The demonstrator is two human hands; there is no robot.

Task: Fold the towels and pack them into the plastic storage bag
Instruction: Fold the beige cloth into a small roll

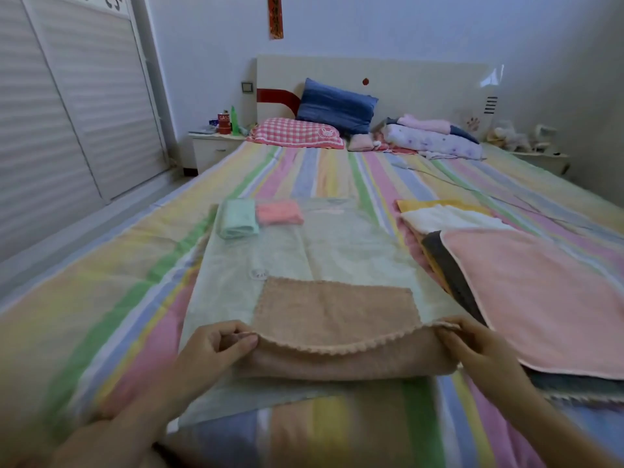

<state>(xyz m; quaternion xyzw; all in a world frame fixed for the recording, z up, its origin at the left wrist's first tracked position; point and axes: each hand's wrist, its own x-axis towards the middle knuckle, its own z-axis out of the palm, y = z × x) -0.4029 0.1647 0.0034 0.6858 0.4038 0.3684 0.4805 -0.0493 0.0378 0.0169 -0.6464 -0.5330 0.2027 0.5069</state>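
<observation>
A tan towel (pixel 334 315) with a scalloped edge lies on the clear plastic storage bag (pixel 337 244), which is spread flat on the bed. My left hand (pixel 216 346) pinches the towel's near left corner and my right hand (pixel 472 346) pinches its near right corner. Both corners are lifted, so the near edge curls over the rest. At the bag's far end lie a folded mint green towel (pixel 237 218) and a folded pink towel (pixel 278 212). To the right is a stack of unfolded towels (pixel 540 288) with a pink one on top.
The bed has a striped pastel sheet (pixel 101 298). Pillows (pixel 297 131) and folded bedding (pixel 435 136) sit by the headboard. A nightstand (pixel 212 146) with bottles stands at the far left, next to a sliding wardrobe (pixel 67 113).
</observation>
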